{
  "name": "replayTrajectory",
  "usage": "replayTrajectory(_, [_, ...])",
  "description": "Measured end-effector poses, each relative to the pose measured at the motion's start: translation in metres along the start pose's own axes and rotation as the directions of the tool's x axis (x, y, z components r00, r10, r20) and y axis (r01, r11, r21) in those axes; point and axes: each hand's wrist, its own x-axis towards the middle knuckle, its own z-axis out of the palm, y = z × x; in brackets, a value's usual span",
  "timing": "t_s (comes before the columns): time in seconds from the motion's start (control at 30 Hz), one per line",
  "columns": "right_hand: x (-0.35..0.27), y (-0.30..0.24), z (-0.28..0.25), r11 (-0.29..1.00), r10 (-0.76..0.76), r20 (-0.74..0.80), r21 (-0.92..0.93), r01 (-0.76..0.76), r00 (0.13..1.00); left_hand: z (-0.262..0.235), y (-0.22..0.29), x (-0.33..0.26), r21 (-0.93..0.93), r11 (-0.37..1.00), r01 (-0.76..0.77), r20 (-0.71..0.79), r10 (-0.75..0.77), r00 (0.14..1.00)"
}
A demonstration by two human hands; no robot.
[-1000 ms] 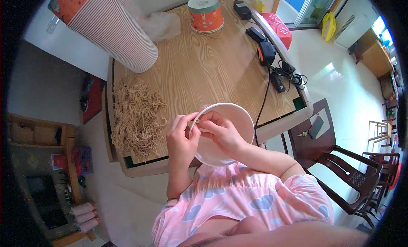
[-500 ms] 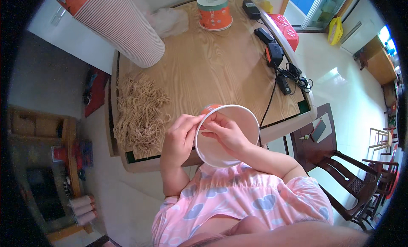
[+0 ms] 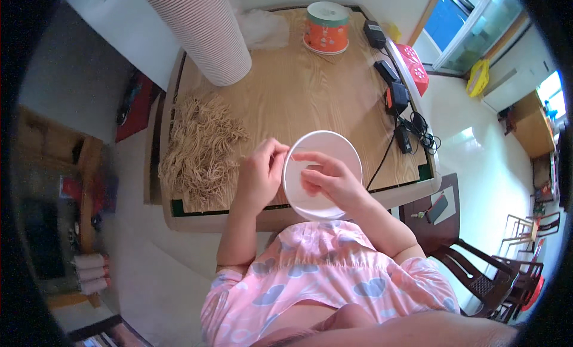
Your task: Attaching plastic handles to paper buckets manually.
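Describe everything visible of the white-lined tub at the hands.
The tub is round, plain white inside, with a thick rim and a smooth, paper-like look. Its open mouth faces the camera. The right hand reaches inside; the left hand is at the left rim. It overlaps the table's near edge in view; its support is hidden.

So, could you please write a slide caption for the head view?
Left hand at a tub, right hand over its mouth, tan strands and stacked tubs on the table.

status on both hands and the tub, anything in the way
Left hand at rim of white tub; right hand inside its mouth. Opening faces camera. Black cord close on right.
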Motion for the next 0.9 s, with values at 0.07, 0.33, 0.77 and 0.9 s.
replayTrajectory(0.07, [-0.005, -0.015, 0.006, 0.965, -0.118, -0.075, -0.245, 0.096, 0.990, 0.004, -0.031, 0.006, -0.230, 0.971, 0.069, -0.034, -0.078, 0.996])
replayTrajectory(0.33, [-0.007, -0.027, 0.056, 0.083, -0.395, 0.417, -0.871, 0.484, 0.819, -0.015, -0.045, 0.040, -0.549, 0.498, 0.672, 0.582, -0.349, 0.734])
replayTrajectory(0.77, [0.024, -0.026, 0.075, -0.345, -0.074, 0.702, -0.684, 0.643, 0.708, 0.009, -0.087, 0.045, -0.571, 0.504, 0.647, 0.570, -0.323, 0.755])
replayTrajectory(0.9, [0.076, -0.079, 0.030, -0.306, -0.397, 0.529, -0.846, 0.436, 0.750, 0.011, -0.086, 0.041, -0.612, 0.535, 0.583, 0.478, -0.337, 0.811])
